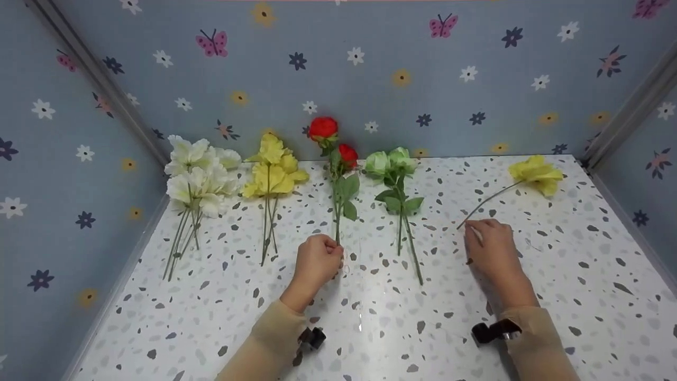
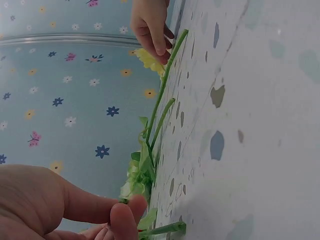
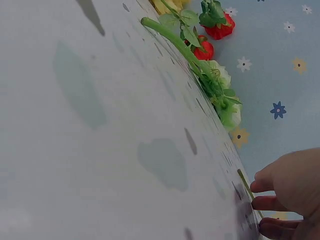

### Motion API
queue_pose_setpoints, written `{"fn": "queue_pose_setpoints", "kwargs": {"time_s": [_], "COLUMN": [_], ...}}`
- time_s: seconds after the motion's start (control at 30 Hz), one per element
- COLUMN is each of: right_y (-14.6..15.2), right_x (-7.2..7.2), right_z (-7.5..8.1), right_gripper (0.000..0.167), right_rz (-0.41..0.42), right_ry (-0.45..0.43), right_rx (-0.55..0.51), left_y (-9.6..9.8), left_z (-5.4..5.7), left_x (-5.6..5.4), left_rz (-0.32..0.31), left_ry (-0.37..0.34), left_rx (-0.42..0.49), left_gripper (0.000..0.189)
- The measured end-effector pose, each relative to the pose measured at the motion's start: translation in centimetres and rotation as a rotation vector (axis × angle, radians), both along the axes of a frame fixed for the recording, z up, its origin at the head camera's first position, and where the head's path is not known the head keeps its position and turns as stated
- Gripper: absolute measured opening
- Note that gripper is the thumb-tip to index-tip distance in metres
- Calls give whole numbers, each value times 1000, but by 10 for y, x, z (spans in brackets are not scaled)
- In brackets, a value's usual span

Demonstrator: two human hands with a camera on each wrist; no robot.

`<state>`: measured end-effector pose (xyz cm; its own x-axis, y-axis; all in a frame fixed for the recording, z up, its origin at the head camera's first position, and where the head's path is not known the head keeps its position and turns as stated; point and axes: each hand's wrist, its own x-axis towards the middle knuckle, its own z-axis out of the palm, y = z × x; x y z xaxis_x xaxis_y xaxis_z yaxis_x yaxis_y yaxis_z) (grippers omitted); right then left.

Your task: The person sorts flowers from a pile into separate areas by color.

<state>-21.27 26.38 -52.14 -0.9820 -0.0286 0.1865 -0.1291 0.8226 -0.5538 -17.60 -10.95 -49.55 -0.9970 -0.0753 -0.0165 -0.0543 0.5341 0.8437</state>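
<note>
Between thumb and fingertip, my left hand (image 1: 319, 258) pinches the lower end of a red rose's (image 1: 323, 128) green stem (image 2: 123, 201). A second red rose (image 1: 348, 155) lies beside it, and a loose stem end (image 2: 172, 228) shows under the fingers in the left wrist view. My right hand (image 1: 492, 246) is at the table on the right, its fingers (image 3: 270, 202) loosely bent and apart. They are right at the lower stem (image 3: 245, 182) of a single yellow flower (image 1: 537, 174), whose bloom lies toward the back wall.
Two pale green roses (image 1: 391, 163) lie between the hands. Left of the red roses are yellow flowers (image 1: 272, 174), then white flowers (image 1: 198, 174) at the far left. A patterned blue wall (image 1: 338, 79) bounds the speckled table (image 1: 402, 328) behind, with side panels left and right.
</note>
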Motion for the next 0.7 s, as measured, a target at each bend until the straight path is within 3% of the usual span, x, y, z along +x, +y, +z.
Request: {"fn": "queue_pose_setpoints", "kwargs": {"time_s": [0.27, 0.43, 0.53, 0.57, 0.7], "right_y": [1, 4, 10, 12, 17], "right_x": [-10, -24, -36, -40, -55], "right_z": [1, 4, 8, 9, 11], "right_gripper": [40, 42, 44, 45, 49], "right_rz": [40, 10, -9, -13, -43], "right_ry": [-47, -100, -123, -123, -126], "right_rx": [-9, -16, -23, -23, -2], "left_y": [-3, -6, -7, -10, -13], "left_z": [3, 1, -1, -14, -33], "left_x": [3, 2, 1, -4, -13], "left_rz": [-45, -86, -120, -139, -173], "left_ry": [-65, -127, -117, -83, -36], "left_rx": [-75, -106, -126, -135, -162], "left_gripper": [16, 25, 30, 33, 33]}}
